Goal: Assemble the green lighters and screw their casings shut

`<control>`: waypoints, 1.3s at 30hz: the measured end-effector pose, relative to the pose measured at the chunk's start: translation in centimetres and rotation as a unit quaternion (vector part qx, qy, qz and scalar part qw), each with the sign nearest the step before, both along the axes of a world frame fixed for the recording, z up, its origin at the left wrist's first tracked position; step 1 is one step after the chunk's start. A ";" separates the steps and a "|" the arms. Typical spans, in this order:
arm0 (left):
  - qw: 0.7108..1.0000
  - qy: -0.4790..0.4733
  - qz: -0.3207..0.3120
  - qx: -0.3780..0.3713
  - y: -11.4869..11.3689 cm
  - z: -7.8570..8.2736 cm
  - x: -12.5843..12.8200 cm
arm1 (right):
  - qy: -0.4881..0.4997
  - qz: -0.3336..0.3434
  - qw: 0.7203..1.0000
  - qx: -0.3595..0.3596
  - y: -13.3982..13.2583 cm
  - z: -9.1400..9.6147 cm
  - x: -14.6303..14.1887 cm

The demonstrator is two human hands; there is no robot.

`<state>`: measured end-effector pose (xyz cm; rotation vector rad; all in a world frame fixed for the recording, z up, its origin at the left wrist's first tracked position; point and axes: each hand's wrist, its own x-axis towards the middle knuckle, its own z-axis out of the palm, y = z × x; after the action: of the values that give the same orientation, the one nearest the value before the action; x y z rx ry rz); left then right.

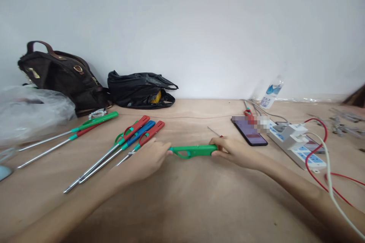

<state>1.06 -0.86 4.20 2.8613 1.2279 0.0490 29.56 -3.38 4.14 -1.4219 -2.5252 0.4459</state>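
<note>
A green long-nose lighter [196, 151] is held level between my two hands, its trigger loop facing down. My left hand [152, 153] is closed round its left end, where the metal tube is hidden. At the other end, the fingers of my right hand [226, 150] pinch the handle's butt. Just behind my right hand lies a thin screwdriver [216, 132], its red handle partly hidden. Left of my left hand, several lighters lie in a group, among them a red lighter [137, 129] and a blue lighter [144, 133], tubes pointing toward me.
Further left lie another green lighter [98, 121] and a clear plastic bag [34, 112]. A dark bag [65, 76] and a black plastic bag [134, 89] rest by the wall. On the right are a phone [252, 134], a power strip [305, 157], cables and a bottle [272, 93].
</note>
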 end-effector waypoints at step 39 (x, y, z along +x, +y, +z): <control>0.942 -0.191 -0.266 0.068 0.2 -3.9 4.8 | 0.067 0.017 0.996 -0.056 0.2 -2.0 1.2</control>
<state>5.81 -0.67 0.26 2.9860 0.3797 0.6582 30.73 -3.18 2.16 -1.3386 -2.4550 0.6763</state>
